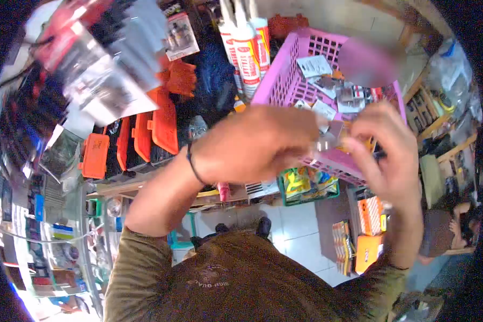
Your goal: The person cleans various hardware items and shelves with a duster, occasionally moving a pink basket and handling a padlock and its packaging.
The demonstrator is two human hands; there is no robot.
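Both hands meet before the pink plastic lattice basket [284, 75]: left hand [257, 142] and right hand [386, 155] each closed in a pinching grip on one small clear glossy packet [327, 140]. White sealant tubes [247, 45] stand beside.

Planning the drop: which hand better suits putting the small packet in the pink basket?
Probably right hand: it overlaps the pink basket wall; left hand sits beside it. Both pinch the small packet.
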